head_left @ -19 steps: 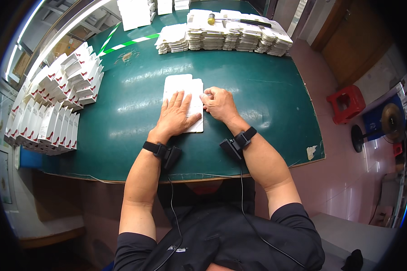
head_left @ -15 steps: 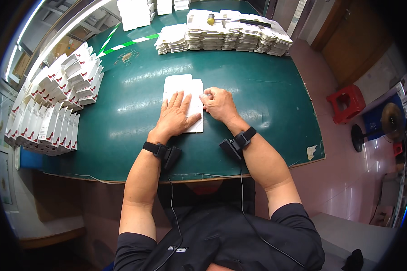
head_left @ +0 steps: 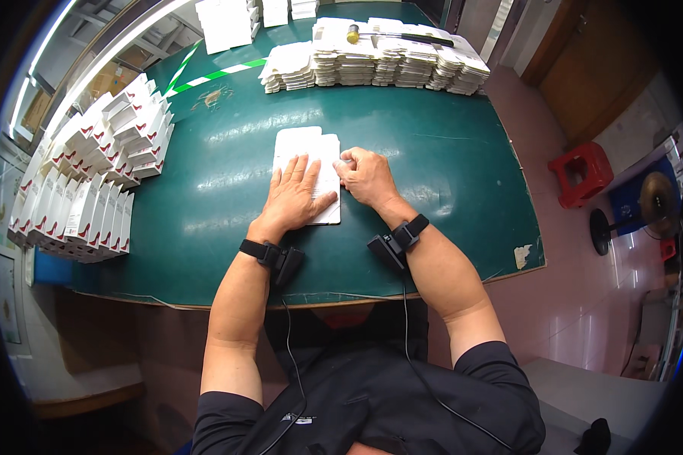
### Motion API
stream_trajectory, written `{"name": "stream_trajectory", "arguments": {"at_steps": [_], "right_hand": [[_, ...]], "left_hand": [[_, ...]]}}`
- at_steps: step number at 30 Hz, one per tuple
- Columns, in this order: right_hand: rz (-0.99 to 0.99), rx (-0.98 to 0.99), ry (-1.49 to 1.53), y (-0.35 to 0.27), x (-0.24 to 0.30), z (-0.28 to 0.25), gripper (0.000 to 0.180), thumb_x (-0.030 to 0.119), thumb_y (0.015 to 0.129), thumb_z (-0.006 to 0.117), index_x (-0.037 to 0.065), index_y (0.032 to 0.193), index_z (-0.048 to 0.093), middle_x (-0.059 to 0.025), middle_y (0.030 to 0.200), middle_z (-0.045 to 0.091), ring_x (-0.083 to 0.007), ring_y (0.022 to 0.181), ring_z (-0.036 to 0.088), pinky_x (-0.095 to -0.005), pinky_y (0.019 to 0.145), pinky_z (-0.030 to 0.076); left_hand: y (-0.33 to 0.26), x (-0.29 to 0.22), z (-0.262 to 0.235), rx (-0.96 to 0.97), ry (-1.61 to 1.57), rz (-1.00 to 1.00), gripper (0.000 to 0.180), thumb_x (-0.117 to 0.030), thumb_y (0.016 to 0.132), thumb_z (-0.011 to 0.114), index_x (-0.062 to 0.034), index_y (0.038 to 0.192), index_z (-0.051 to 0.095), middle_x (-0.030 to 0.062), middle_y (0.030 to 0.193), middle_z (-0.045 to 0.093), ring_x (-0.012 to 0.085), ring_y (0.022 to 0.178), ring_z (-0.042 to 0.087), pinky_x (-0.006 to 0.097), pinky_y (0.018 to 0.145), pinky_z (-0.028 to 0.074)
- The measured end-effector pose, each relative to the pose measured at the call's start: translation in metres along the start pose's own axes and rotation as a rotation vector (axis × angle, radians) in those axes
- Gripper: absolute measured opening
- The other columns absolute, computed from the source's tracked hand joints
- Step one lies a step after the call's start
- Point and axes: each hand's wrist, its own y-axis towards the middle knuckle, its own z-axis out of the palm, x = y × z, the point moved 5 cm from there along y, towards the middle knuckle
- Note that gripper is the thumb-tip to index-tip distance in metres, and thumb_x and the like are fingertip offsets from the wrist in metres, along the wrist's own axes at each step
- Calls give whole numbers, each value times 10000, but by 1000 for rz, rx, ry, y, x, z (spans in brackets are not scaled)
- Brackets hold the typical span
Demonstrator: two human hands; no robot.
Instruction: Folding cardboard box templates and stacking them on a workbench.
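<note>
A flat white carton (head_left: 298, 144), printed on its face, lies on the green table in front of me. Its top edge is stepped, so there may be more than one layer. My left hand (head_left: 294, 193) rests flat across it with the fingers spread, palm down. At the carton's right edge, my right hand (head_left: 367, 177) is closed, thumb and fingers curled together. What sits between those fingers is too small and covered to make out.
Standing white boxes (head_left: 91, 208) with a red shoe mark crowd the table's left side. Stacks of flat cartons (head_left: 345, 61) line the far side, a yellow-handled tool (head_left: 353, 34) on top. A red stool (head_left: 580, 174) and a fan (head_left: 656, 203) stand right of the table.
Almost nothing differs. The carton sits very slightly nearer to me, and my right hand has shifted a little to the left along its edge.
</note>
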Motion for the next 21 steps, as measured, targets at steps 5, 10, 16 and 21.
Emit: {"name": "stream_trajectory", "arguments": {"at_steps": [5,10,16,21], "right_hand": [[-20,-17,-10,-1,4,-3,334,234,907,728,-58,1068,707,-153,780,744,-177,656,731,-305,621,576],[-39,-51,-40,-4,11,-6,333,249,895,733,-45,1050,718,-163,772,735,-221,690,733,-331,652,573],[-20,-68,-6,-4,12,-7,337,289,875,711,-33,973,720,-239,817,716,-370,783,732,-420,713,582],[-36,-62,-6,-4,13,-8,330,284,879,703,-31,977,717,-243,817,714,-377,776,729,-427,709,581]], "left_hand": [[1,-1,0,1,-3,-2,871,-675,953,486,-100,1589,328,200,1665,224,337,1563,148,517,1254,95],[0,-2,-2,18,5,-7,866,-662,954,496,-104,1592,321,200,1667,220,337,1564,146,516,1255,94],[0,-2,-2,33,-1,-17,860,-654,956,498,-106,1593,316,204,1668,214,340,1564,144,515,1255,94],[1,-2,-1,36,2,-17,856,-651,959,497,-107,1593,313,210,1668,210,347,1563,143,517,1254,93]]}}
